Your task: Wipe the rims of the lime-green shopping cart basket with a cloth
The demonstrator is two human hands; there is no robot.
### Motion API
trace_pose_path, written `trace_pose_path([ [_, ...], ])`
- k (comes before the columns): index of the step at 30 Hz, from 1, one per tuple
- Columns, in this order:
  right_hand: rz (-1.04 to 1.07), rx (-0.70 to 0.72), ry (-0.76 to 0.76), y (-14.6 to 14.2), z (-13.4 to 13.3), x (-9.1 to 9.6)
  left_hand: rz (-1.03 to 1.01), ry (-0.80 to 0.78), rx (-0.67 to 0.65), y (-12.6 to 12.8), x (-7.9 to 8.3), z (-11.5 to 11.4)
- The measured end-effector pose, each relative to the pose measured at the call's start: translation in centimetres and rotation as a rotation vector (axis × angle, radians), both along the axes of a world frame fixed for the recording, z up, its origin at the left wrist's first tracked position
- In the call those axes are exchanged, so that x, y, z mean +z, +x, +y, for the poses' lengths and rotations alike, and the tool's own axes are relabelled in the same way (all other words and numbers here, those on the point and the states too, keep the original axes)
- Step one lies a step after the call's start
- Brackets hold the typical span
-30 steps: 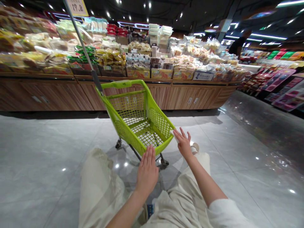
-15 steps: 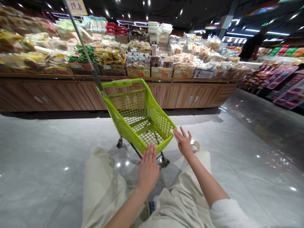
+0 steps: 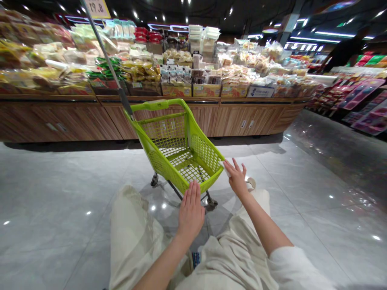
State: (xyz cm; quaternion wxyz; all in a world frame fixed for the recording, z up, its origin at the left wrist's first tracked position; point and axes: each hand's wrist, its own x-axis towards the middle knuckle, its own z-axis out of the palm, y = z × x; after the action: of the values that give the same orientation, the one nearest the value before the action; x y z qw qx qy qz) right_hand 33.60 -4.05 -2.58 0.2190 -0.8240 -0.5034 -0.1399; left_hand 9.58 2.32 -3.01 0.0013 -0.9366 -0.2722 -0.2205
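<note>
The lime-green mesh shopping cart (image 3: 184,161) stands just ahead of the person, its long axis running away toward the wooden display table (image 3: 69,123) piled with packaged snacks (image 3: 139,72). The left hand (image 3: 190,213), fingers (image 3: 191,193) flat and pressed together, sits at the near rim (image 3: 208,184). The right hand (image 3: 237,179) is nearer the corner (image 3: 219,171), fingers (image 3: 235,165) spread — a small white scrap (image 3: 226,169) at its thumb, pinched or not, I cannot tell.

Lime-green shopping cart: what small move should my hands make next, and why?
Probably close your left hand around the near rim of the lime-green shopping cart: its fingers lie flat against it, ungripped, and your right hand is open, so the cart looks loosely held.
</note>
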Motion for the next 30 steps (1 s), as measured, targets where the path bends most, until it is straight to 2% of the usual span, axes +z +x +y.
trace_pose_path([
  [2,0.018,-0.043,0.030,-1.7,0.4,-0.3,0.000,-0.011,0.009,0.2,0.1,-0.2],
  [3,0.015,-0.007,0.035,-3.5,0.6,-0.4,0.001,-0.016,0.016,0.3,0.1,-0.3],
  [5,-0.013,0.152,0.026,-7.5,0.7,-0.8,0.006,-0.023,0.026,0.4,0.0,-0.4],
  [7,-0.052,0.325,0.000,-9.8,0.5,-0.8,0.018,-0.023,0.027,0.2,0.0,-0.3],
  [8,-0.069,0.378,-0.014,-9.7,0.3,-0.7,0.027,-0.019,0.022,0.1,-0.1,-0.2],
  [10,-0.082,0.372,-0.027,-7.2,-0.1,-0.4,0.043,-0.003,0.005,-0.3,-0.1,0.1],
  [13,-0.035,0.167,-0.006,-1.5,-0.4,0.0,0.050,0.018,-0.017,-0.6,0.0,0.3],
  [14,-0.009,0.092,0.012,-0.4,-0.3,0.1,0.048,0.019,-0.020,-0.6,0.1,0.3],
  [15,0.015,0.036,0.029,-0.2,-0.1,0.1,0.044,0.019,-0.020,-0.5,0.1,0.3],
  [17,0.044,0.021,0.051,-2.1,0.3,0.0,0.032,0.011,-0.009,-0.3,0.1,0.2],
  [20,0.026,0.232,0.026,-8.0,0.6,-0.3,0.022,-0.004,0.006,-0.1,0.0,0.0],
  [22,-0.006,0.381,-0.004,-9.9,0.4,-0.3,0.032,-0.002,0.004,-0.3,0.0,0.1],
  [23,-0.021,0.418,-0.014,-9.7,0.2,-0.3,0.040,0.003,0.000,-0.5,0.1,0.2],
  [25,-0.036,0.395,-0.011,-6.9,-0.1,-0.2,0.057,0.015,-0.010,-0.9,0.1,0.4],
  [28,-0.016,0.186,0.046,-1.3,-0.2,-0.3,0.065,0.020,-0.019,-1.0,0.2,0.5],
  [30,0.005,0.073,0.086,-0.3,0.1,-0.5,0.056,0.015,-0.011,-0.8,0.1,0.3],
])
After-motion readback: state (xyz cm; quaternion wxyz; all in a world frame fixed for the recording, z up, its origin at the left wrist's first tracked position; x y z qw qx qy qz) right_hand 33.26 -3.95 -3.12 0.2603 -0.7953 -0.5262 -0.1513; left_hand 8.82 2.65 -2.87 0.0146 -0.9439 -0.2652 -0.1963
